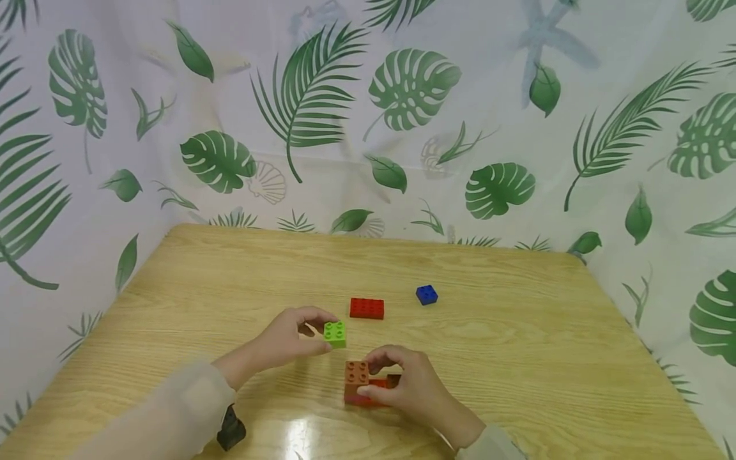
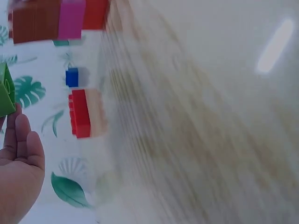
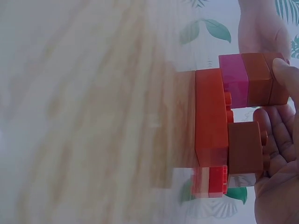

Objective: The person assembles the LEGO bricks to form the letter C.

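My left hand pinches a lime green toy brick between thumb and fingers. It holds the brick behind and slightly left of a built stack. My right hand grips the tall end of that stack, its thumb pressing a brown brick at the top. Below that come another brown brick and a pink brick, all on one end of a long red-orange brick. A separate brown brick sits on the long brick's other end, near the palm.
Beyond the hands, a red brick lies on the wooden table. A small blue brick lies to its right, farther back. Beside the left sleeve is a dark object. Leaf-patterned cloth rises behind the table.
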Tool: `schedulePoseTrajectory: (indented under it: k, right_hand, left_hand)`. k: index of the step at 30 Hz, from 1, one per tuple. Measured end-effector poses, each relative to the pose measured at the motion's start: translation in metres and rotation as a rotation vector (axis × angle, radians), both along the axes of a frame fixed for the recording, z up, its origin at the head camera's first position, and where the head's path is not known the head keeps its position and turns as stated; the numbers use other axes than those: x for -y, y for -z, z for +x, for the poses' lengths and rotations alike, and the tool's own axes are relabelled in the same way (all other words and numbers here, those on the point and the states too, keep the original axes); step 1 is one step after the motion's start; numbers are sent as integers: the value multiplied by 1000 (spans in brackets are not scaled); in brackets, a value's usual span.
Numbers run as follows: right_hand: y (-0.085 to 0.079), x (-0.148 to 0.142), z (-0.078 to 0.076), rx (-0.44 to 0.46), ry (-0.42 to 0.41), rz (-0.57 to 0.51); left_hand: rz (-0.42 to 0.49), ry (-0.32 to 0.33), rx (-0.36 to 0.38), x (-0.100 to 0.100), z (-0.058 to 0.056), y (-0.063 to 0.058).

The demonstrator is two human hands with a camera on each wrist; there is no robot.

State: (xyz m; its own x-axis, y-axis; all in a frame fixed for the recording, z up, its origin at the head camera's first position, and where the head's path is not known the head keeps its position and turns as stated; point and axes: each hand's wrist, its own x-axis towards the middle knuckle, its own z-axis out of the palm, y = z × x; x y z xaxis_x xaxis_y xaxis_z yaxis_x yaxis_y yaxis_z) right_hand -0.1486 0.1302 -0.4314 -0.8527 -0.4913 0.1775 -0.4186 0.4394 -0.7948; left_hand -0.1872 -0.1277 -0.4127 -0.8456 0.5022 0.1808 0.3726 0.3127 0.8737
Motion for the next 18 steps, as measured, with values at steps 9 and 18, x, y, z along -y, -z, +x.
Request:
schedulePoseTrajectory:
  k: [9,18]
  right_hand:
    - [-1,0,1,26,-10,-33]
    - [-1,1,2,47,7,-23]
  left_hand:
    - [-24,39,9,-16,25,-8]
    - [-68,12,-13,-28,36,-8]
